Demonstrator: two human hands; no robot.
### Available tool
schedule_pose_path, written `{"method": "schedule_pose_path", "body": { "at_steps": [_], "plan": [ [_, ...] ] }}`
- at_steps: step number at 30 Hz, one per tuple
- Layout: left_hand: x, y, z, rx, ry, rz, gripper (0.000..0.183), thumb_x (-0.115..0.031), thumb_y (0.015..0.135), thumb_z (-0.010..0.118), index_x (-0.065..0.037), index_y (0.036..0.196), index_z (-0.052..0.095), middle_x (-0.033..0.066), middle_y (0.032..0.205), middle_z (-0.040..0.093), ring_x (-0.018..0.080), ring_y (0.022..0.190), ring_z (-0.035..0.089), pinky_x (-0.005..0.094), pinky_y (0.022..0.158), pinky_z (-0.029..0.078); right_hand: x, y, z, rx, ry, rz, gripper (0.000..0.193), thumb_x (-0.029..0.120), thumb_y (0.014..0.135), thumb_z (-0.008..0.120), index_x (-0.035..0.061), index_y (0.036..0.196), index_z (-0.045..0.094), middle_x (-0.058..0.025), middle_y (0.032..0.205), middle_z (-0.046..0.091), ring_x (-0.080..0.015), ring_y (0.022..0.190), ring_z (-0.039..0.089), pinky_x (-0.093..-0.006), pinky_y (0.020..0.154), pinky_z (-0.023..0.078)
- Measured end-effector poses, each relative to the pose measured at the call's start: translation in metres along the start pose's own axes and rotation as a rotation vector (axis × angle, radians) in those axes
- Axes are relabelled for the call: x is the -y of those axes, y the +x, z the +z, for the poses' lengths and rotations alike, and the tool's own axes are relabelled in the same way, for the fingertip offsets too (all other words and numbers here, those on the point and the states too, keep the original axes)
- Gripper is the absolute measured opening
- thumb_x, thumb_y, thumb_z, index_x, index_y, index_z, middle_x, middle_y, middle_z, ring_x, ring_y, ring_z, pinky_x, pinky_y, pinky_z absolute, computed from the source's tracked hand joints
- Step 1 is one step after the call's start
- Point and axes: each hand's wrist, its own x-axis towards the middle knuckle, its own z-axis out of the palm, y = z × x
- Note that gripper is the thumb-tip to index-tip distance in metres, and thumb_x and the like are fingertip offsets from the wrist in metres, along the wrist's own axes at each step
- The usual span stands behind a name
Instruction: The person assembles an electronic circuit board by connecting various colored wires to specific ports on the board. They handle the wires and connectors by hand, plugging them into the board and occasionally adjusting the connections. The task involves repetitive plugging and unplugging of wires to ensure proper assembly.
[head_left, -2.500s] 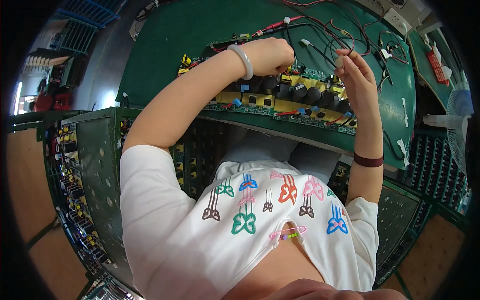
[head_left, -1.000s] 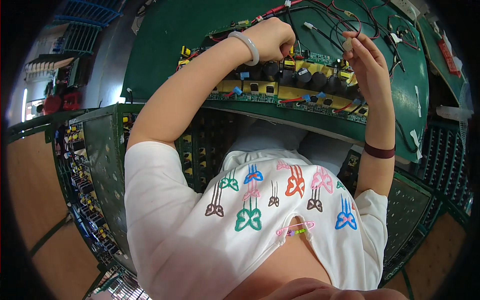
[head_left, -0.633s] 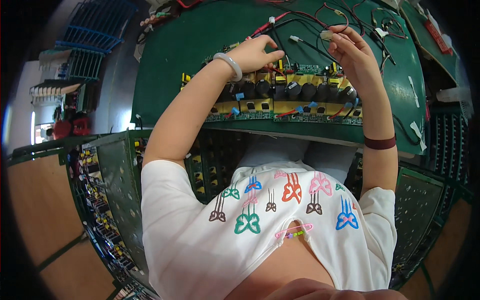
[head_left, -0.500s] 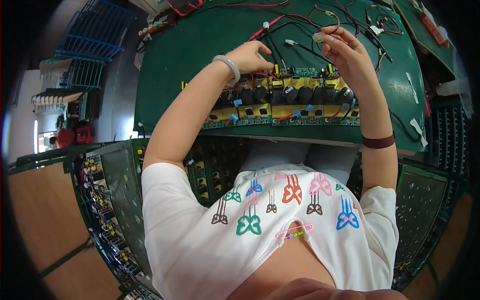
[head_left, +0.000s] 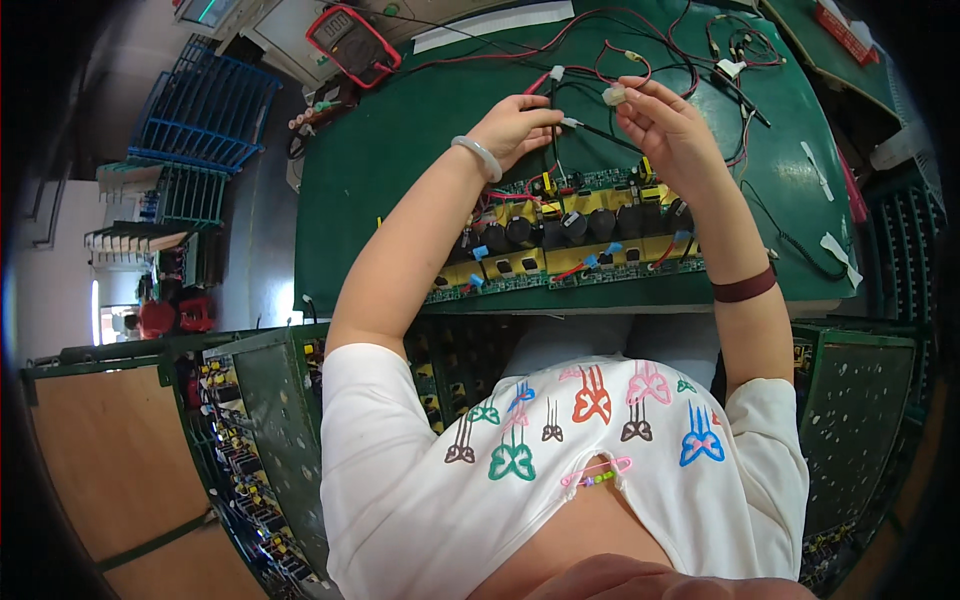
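Note:
My left hand [head_left: 518, 130] is closed, with its thumb and fingertips at a small white wire connector [head_left: 571, 123] on a black cable. My right hand [head_left: 668, 130] pinches a larger, whitish plug connector [head_left: 614, 95] with thin wires running from it. Below both hands lies a long green circuit board [head_left: 520, 279] with black round capacitors [head_left: 602, 223], yellow parts and blue-tipped red wires. A red test probe [head_left: 539, 83] and a dark lead lie just beyond my left fingers.
A red multimeter [head_left: 352, 46] stands at the far left of the green table [head_left: 375, 180]. Red and black cables [head_left: 735, 85] tangle across the far right. White strips [head_left: 817, 170] lie at the right edge. Blue racks [head_left: 205, 110] stand off to the left.
My left hand has moved from the board's far edge up to the white connector on the black cable. My right hand still holds its plug. The view has tilted, bringing the multimeter into sight.

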Motion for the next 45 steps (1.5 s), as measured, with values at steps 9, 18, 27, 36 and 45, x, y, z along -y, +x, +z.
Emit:
{"method": "schedule_pose_path", "body": {
  "at_steps": [9, 18, 27, 36, 45],
  "plan": [
    [-0.019, -0.021, 0.022, 0.052, 0.035, 0.393, 0.045, -0.034, 0.106, 0.045, -0.004, 0.140, 0.046, 0.0071, 0.108, 0.060, 0.0154, 0.099, 0.061, 0.0317, 0.091, 0.050, 0.009, -0.003, -0.002, 0.065, 0.095, -0.033, 0.027, 0.011, 0.095, 0.065, -0.0001, 0.120, 0.061, -0.0083, 0.111, 0.065, -0.0144, 0.098, 0.064, -0.0280, 0.092, 0.053],
    [-0.018, -0.064, 0.044, 0.019, 0.256, 0.681, 0.032, -0.016, 0.095, 0.068, 0.002, 0.121, 0.064, 0.0070, 0.102, 0.069, 0.0143, 0.091, 0.065, 0.0275, 0.086, 0.053, 0.011, -0.012, 0.009, 0.132, 0.009, -0.054, 0.032, 0.014, 0.096, 0.066, 0.0009, 0.124, 0.060, -0.0064, 0.111, 0.065, -0.0120, 0.098, 0.064, -0.0260, 0.091, 0.053],
    [-0.017, -0.072, 0.053, -0.056, 0.328, 0.750, 0.028, 0.000, 0.082, 0.078, 0.002, 0.109, 0.069, 0.0085, 0.099, 0.072, 0.0138, 0.091, 0.069, 0.0271, 0.085, 0.055, 0.005, -0.011, 0.006, 0.150, 0.037, -0.043, 0.027, 0.015, 0.095, 0.067, 0.0022, 0.119, 0.063, -0.0057, 0.108, 0.066, -0.0132, 0.098, 0.065, -0.0262, 0.091, 0.052],
    [-0.015, -0.076, 0.055, -0.064, 0.349, 0.735, 0.024, -0.001, 0.085, 0.075, 0.003, 0.108, 0.070, 0.0097, 0.100, 0.073, 0.0152, 0.092, 0.070, 0.0276, 0.085, 0.056, 0.004, -0.015, 0.002, 0.212, -0.037, -0.070, 0.022, 0.012, 0.098, 0.063, 0.0045, 0.118, 0.060, -0.0058, 0.116, 0.063, -0.0135, 0.106, 0.061, -0.0274, 0.096, 0.051],
    [-0.018, -0.077, 0.052, 0.032, 0.301, 0.677, 0.025, -0.013, 0.095, 0.067, 0.004, 0.114, 0.069, 0.0105, 0.098, 0.072, 0.0162, 0.090, 0.069, 0.0288, 0.086, 0.054, 0.002, -0.014, 0.006, 0.234, -0.030, -0.158, 0.019, 0.009, 0.096, 0.064, 0.0032, 0.114, 0.063, -0.0070, 0.112, 0.066, -0.0158, 0.106, 0.063, -0.0300, 0.097, 0.050]
  ]
}}
